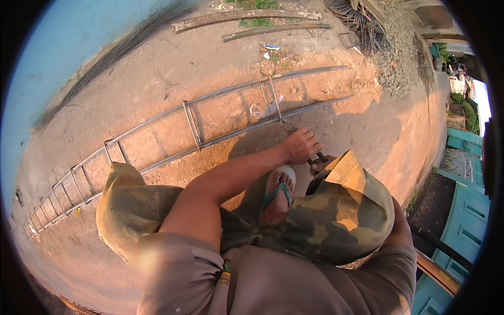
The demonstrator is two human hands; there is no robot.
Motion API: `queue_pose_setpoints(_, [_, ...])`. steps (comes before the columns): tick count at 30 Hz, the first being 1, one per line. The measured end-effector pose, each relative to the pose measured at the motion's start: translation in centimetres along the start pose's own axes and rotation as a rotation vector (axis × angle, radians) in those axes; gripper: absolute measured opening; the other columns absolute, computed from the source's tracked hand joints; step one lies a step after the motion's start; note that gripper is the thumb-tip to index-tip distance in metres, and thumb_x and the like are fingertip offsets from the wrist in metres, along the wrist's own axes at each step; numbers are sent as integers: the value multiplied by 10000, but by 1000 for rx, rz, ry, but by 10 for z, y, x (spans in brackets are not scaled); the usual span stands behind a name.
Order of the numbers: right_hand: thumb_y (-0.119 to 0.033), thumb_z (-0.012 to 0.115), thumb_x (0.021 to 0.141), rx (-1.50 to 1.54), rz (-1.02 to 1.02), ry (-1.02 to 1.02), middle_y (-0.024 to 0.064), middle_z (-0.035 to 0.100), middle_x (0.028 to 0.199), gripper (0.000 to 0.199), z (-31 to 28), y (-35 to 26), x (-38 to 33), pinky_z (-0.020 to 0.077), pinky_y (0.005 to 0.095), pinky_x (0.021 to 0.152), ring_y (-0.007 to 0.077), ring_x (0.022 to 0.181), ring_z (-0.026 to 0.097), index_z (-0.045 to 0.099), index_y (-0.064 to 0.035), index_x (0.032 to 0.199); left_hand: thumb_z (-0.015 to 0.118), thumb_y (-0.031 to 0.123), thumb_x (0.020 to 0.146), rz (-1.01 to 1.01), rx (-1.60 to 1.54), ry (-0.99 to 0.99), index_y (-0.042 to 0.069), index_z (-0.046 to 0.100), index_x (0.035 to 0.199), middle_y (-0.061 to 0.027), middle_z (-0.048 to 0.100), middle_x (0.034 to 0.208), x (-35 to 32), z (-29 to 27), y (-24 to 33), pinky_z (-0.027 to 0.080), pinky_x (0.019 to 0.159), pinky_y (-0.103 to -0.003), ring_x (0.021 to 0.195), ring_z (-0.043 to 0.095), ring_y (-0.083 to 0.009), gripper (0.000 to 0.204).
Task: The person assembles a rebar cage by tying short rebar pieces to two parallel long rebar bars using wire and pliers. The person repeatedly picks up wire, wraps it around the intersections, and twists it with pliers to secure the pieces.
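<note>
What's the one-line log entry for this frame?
left hand: on rebar cage, near bar | right hand: mostly hidden behind knee, grip unclear | foot in sandal | ground: dirt

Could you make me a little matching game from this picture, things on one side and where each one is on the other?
Things:
1. left hand
2. rebar frame
3. sandal
4. bundle of rods

Places:
a. heaped at the top, by the gravel
b. on the foot between the knees
c. at the frame's near bar, holding a dark tool
d. lying long across the dirt ground

Pairs: 1-c, 2-d, 3-b, 4-a
</note>
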State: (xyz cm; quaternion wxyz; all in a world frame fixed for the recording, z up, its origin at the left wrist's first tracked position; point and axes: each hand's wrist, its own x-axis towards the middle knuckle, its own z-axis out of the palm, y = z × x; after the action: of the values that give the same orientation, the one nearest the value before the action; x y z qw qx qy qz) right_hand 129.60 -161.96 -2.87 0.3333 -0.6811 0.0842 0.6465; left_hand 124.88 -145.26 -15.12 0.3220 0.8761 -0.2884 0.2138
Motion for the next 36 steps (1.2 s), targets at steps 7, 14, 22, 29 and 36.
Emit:
queue_pose_setpoints(7, [-181, 687, 834, -1245, -594, 1023, 144, 646, 699, 195, 11, -1, 2, 506, 461, 611, 361, 676, 655, 585, -16, 856, 642, 202, 749, -299, -242, -613, 77, 619, 977, -87, 636, 870, 44, -25, -8, 438, 816, -378, 874, 623, -258, 261])
queue_pose_setpoints(14, [-367, 633, 913, 175, 175, -86, 35, 575, 639, 340, -4, -18, -2, 454, 299, 521, 146, 574, 590, 589, -30, 908, 648, 132, 692, -85, -128, -106, 28, 651, 906, -159, 682, 850, 7, -4, -9, 503, 753, -440, 865, 677, -317, 238])
queue_pose_setpoints(22, [-371, 688, 867, -1265, -548, 734, 80, 627, 701, 357, -18, -9, 10, 488, 297, 562, 160, 610, 628, 594, -34, 937, 634, 129, 712, -420, -309, -632, 14, 678, 781, -186, 685, 817, 52, -25, -21, 520, 699, -415, 831, 689, -319, 141])
queue_pose_setpoints(29, [-366, 708, 854, 437, 118, -325, 105, 636, 742, 412, -23, 28, 27, 463, 310, 526, 164, 587, 608, 559, -10, 999, 639, 183, 754, -25, 24, -204, 48, 657, 924, -119, 689, 879, 7, -8, 2, 467, 786, -370, 877, 669, -277, 218])
queue_pose_setpoints(36, [-319, 700, 857, -819, -593, 506, 152, 662, 798, 429, -21, 27, 27, 510, 384, 605, 260, 656, 648, 517, 1, 1078, 664, 212, 739, -411, -144, -846, 73, 663, 927, -109, 692, 877, 55, -20, -4, 467, 794, -372, 877, 672, -266, 233])
